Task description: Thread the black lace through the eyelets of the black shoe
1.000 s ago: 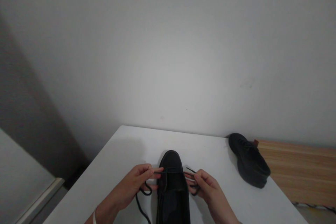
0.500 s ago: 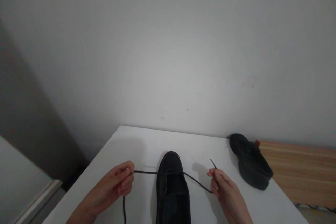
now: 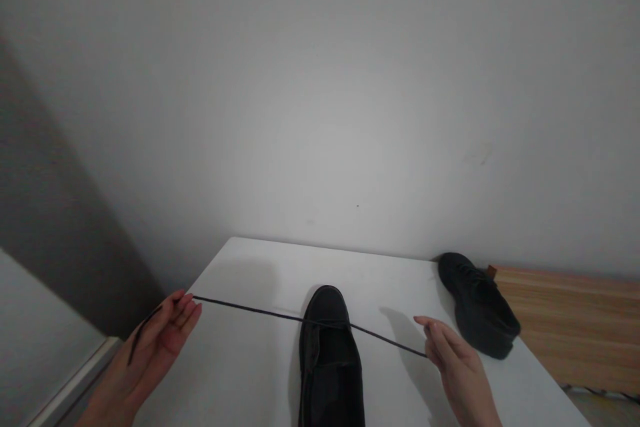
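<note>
A black shoe [image 3: 328, 300] stands toe-away on the white table, its opening facing me. A dark shoelace [image 3: 240, 307] crosses over its front and stretches out to both sides. Left of the shoe, my left hand [image 3: 160, 340] pinches one side of the lace between thumb and fingertips, and the loose end hangs over the hand. On the right, my right hand [image 3: 453, 353] is closed on the other side of the lace, with the index finger pointing out. Both stretches look nearly straight. The lower part of the shoe runs out of view.
A second black shoe [image 3: 477, 307], laced, lies at the table's right edge. Beyond it is a wood-grain board [image 3: 565, 327]. A pale wall [image 3: 350, 113] rises behind the white table [image 3: 240, 360].
My left hand has moved left and slightly up, drawing out a longer stretch of lace. My right hand has shifted a little to the right. The lace now lies straighter.
</note>
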`<state>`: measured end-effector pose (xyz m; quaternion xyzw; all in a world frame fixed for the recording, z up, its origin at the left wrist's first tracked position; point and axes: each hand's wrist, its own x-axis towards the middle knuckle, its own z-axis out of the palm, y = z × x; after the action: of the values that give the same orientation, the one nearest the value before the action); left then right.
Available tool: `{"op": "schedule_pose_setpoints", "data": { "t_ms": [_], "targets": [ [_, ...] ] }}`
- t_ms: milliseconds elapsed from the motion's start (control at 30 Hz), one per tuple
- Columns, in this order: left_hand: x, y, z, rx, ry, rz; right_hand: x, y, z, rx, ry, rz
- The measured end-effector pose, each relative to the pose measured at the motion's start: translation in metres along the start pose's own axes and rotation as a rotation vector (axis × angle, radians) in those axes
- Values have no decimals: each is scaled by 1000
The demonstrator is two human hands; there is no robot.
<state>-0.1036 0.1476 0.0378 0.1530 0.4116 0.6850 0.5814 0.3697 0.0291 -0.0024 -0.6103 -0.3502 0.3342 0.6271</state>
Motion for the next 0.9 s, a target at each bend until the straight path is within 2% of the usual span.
{"op": "schedule_pose_setpoints", "data": {
  "t_ms": [133, 267, 367, 467, 567, 633, 700, 800, 900],
  "targets": [
    [5, 9, -3, -13, -24, 76, 4, 3, -3, -163, -33, -90],
    [-1, 21, 13, -25, 84, 136, 4, -6, 7, -236, -77, -154],
    [-5, 22, 26, -37, 48, 211, -3, -15, 25, -169, -158, -134],
    [-6, 11, 29, 146, -126, 352, -14, -21, 49, -79, -267, -89],
    [-10, -8, 25, 627, -292, 551, -20, -24, 69, -82, -358, -99],
    [-17, -21, 26, 960, -438, 648, -21, -24, 78, -142, -366, -141],
    [-28, -34, 31, 1167, -604, 705, -20, -22, 84, -204, -350, -189],
    [-48, -51, 47, 1250, -828, 753, -18, -20, 87, -231, -341, -222],
    [-62, -68, 63, 1258, -937, 799, -19, -20, 86, -204, -366, -217]
  ]
}}
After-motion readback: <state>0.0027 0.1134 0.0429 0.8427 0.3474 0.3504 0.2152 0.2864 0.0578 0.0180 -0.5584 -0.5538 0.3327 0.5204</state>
